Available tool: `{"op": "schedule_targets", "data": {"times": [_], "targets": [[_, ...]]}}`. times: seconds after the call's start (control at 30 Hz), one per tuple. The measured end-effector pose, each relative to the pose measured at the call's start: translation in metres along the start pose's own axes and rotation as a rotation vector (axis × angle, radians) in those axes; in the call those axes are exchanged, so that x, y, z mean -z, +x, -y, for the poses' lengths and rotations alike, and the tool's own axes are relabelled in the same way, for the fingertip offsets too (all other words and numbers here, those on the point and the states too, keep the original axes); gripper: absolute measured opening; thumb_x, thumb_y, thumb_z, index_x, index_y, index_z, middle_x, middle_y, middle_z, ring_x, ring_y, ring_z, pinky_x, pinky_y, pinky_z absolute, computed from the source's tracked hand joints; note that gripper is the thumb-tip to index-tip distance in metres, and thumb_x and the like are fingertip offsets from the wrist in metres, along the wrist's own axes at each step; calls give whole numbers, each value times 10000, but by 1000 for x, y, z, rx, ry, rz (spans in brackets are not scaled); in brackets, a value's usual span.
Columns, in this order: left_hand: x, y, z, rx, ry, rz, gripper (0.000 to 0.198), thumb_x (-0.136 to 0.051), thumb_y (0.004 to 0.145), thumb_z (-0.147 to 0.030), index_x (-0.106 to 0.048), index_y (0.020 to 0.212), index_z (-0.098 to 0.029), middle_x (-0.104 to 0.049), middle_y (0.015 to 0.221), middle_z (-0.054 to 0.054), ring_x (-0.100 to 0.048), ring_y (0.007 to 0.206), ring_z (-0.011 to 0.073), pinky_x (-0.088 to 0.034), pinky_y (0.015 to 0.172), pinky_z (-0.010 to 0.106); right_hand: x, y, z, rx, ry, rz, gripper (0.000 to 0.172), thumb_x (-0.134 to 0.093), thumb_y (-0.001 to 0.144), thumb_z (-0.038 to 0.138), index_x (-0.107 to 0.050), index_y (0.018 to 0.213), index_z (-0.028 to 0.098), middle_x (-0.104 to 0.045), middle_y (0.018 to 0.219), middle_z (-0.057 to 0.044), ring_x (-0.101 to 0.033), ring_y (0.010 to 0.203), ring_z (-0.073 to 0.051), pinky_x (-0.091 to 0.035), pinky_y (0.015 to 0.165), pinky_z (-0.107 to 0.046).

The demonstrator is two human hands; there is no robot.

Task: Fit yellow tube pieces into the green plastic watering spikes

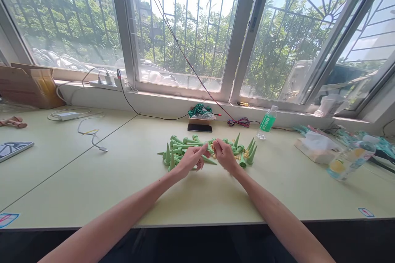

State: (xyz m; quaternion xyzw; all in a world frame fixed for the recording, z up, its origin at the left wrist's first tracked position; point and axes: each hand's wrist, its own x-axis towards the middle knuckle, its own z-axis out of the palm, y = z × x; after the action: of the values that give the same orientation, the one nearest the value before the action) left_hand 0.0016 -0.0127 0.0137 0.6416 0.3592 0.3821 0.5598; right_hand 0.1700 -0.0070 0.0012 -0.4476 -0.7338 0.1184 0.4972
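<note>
My left hand [194, 158] is closed, its fingers curled round a green plastic spike [210, 160] whose pointed end sticks out to the right. Close beside it, my right hand [224, 155] is pinched shut, and what its fingertips hold is hidden. Around and behind both hands lies a pile of green plastic spikes [176, 139], hollow cones with wider collared ends. Some stand point up, like the cone [252, 154] on the right, while others lie flat. Small yellowish pieces [237, 157] are scattered among them, partly covered by my right hand.
Behind the pile lie a black phone [200, 128] and a small box [200, 120] of green material. A green-labelled bottle [267, 122] stands to the right, with a tissue box [316, 148] and another bottle [352, 159] farther out. A white cable [92, 132] lies left.
</note>
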Motion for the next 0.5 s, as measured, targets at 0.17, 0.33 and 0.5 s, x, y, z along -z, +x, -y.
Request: {"op": "schedule_targets", "data": {"times": [0.17, 0.33, 0.5], "targets": [[1, -1, 5, -82, 115, -31, 490, -543, 793, -621, -620, 793, -137, -498, 423, -25, -432, 345, 81, -312, 363, 188, 1, 1, -2, -12, -23, -9, 389, -313, 969, 438, -350, 656, 210, -397, 524, 45, -333, 487, -104, -280, 509, -238], [0, -3, 3, -218, 275, -135, 394, -634, 755, -539, -613, 830, -153, -507, 524, -41, -431, 376, 68, -337, 370, 188, 1, 1, -1, 4, -16, -9, 384, -323, 968, 423, -359, 653, 206, -402, 537, 42, -329, 495, -103, -273, 512, -241], [1, 0, 4, -436, 396, -246, 321, -663, 756, -445, -568, 726, -140, -519, 798, 0, -441, 447, 27, -358, 415, 184, 1, 2, -1, 27, -23, -10, 390, -330, 966, 410, -382, 641, 201, -421, 543, 37, -337, 495, -100, -277, 514, -240]]}}
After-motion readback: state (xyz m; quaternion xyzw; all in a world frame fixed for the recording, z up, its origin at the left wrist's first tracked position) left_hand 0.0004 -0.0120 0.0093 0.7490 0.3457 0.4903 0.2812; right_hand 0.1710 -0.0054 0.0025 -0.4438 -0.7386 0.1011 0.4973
